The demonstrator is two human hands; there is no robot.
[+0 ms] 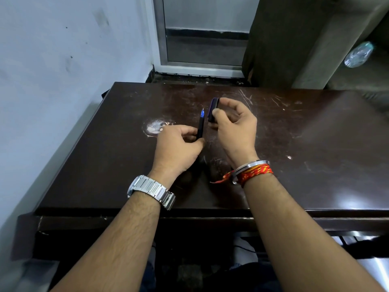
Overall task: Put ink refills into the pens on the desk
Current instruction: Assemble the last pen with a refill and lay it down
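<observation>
The desk is dark brown wood under a glossy varnish, with pale scratches at the far right and a worn whitish patch left of centre. The pen has a smooth dark plastic barrel and a translucent blue tip. The purple piece beside it looks like glossy plastic. The watch is polished metal links. The bangle is shiny metal, beside a red-and-orange woven thread. The left wall is matt, smudged paint. The far-right bottle is clear, crinkled plastic.
</observation>
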